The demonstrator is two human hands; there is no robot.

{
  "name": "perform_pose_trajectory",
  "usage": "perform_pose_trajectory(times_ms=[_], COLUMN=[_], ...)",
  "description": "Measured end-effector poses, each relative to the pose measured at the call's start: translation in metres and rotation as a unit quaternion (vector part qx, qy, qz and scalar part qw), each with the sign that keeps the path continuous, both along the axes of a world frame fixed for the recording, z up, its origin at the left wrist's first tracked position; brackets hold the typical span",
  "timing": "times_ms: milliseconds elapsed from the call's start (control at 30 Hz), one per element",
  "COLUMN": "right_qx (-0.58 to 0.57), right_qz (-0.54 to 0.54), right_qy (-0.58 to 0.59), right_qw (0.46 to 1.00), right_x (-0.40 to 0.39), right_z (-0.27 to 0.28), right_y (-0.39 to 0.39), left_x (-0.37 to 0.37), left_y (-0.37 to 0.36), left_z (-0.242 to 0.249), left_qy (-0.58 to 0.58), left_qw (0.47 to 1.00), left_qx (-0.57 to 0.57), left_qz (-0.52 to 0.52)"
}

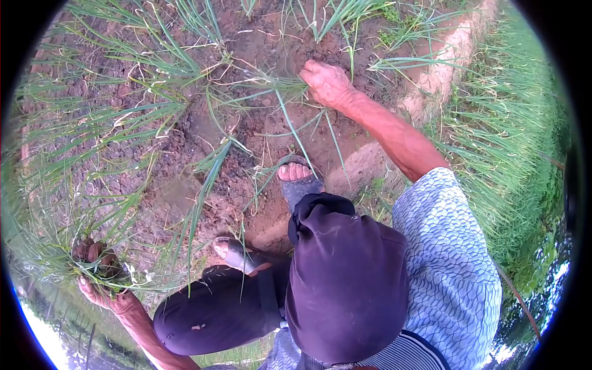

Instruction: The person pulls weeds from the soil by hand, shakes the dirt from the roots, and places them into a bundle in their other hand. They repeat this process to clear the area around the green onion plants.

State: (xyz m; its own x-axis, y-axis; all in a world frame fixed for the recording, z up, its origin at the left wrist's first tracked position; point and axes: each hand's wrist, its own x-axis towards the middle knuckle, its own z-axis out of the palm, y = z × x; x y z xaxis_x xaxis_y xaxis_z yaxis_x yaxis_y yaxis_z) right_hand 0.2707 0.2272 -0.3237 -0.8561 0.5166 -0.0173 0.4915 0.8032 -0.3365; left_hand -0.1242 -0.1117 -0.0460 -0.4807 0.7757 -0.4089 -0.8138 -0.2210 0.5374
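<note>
At the lower left my left hand [108, 293] is closed around a bunch of weeds [68, 265], thin and grassy, with dark soil clinging at its roots. My right hand [328, 84] reaches down to the wet soil at the upper middle, fingers curled and fingertips hidden. Thin green leaves [280, 83] lie right beside its fingers; what it grips, if anything, cannot be made out. Onion-like plants [213, 169] with long tubular leaves stand and lean between the two hands.
My two sandalled feet [299, 176] are on the muddy ground [179, 191], below bent knees in dark trousers [216, 314]. More onion-like plants [123, 117] grow at the left. A raised earth ridge [453, 58] runs along the right, with a dense green crop [499, 129] beyond it.
</note>
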Motion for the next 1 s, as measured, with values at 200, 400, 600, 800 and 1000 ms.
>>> perform_pose_trajectory(times_ms=[200, 400, 600, 800, 1000], right_qx=[-0.107, -0.037, 0.037, -0.051, -0.044], right_qz=[-0.139, -0.045, -0.16, -0.184, -0.06], right_qy=[-0.034, -0.076, -0.082, -0.211, -0.296], right_qw=[0.984, 0.995, 0.983, 0.959, 0.952], right_x=[0.012, 0.012, 0.026, 0.038, 0.02], right_z=[0.016, 0.015, 0.017, 0.05, 0.034], right_y=[0.049, 0.008, 0.033, 0.056, 0.031], left_x=[-0.006, 0.014, 0.01, -0.003, 0.008], left_y=[-0.015, 0.01, 0.004, -0.01, 0.003], left_z=[0.001, 0.009, 0.012, 0.003, 0.006], left_qy=[-0.009, -0.032, -0.067, -0.023, 0.025], left_qw=[1.0, 0.999, 0.997, 0.999, 0.998], left_qx=[0.001, -0.017, -0.017, -0.029, -0.054], left_qz=[-0.018, 0.021, -0.025, 0.0, -0.007])
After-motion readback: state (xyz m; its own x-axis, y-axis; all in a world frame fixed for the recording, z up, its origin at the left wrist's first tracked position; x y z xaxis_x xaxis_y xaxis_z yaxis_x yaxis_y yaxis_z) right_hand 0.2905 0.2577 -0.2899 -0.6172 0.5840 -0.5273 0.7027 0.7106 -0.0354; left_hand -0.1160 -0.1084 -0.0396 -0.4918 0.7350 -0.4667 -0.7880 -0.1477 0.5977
